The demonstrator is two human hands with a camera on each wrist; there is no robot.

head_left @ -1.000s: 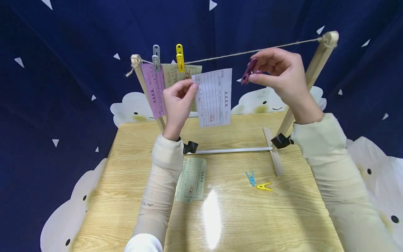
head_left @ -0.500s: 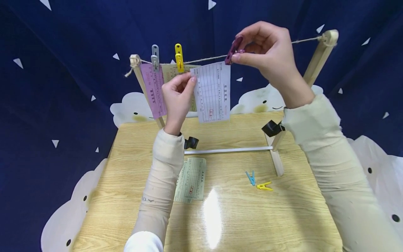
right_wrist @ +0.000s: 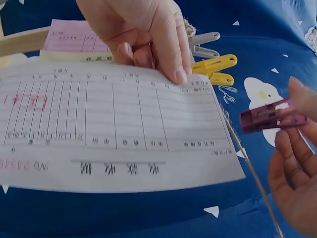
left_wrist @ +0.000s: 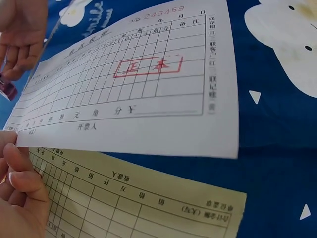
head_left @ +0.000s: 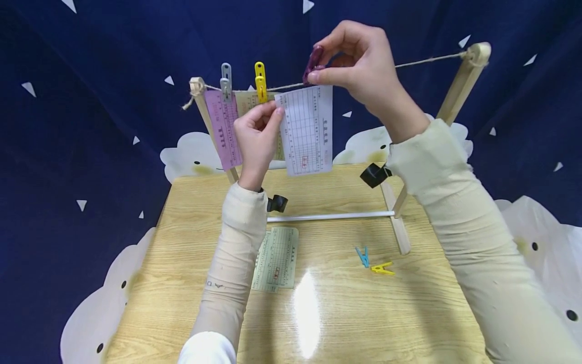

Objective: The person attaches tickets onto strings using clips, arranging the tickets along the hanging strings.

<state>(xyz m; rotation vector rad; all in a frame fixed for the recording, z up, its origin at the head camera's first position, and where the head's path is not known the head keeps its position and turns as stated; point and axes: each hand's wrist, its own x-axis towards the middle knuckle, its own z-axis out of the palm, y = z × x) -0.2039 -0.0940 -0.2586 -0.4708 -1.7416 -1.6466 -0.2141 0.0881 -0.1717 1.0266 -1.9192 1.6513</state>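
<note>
My left hand [head_left: 258,136] pinches the upper left corner of a white receipt slip [head_left: 308,134], which hangs just at the string [head_left: 429,61]. My right hand [head_left: 364,65] grips a purple clothespin [head_left: 312,64] between thumb and fingers, above the slip's top edge. In the right wrist view the purple clothespin [right_wrist: 267,116] stands apart from the slip, close by the string. Left of the slip, a pink slip [head_left: 223,131] hangs under a grey clothespin [head_left: 226,83]. A yellowish slip [head_left: 245,101] hangs under a yellow clothespin [head_left: 260,83], partly hidden behind my left hand and the white slip.
Wooden posts [head_left: 454,88] hold the string at both ends, with a white rod [head_left: 336,216] between their bases. On the table [head_left: 364,318] lie green slips [head_left: 282,258], a blue clothespin [head_left: 362,257] and a yellow clothespin [head_left: 383,268]. A dark blue curtain [head_left: 113,60] stands behind.
My right hand has moved left and up with the purple clothespin, from right of the white slip to above its top edge. The white slip has risen slightly; my left hand still pinches it.
</note>
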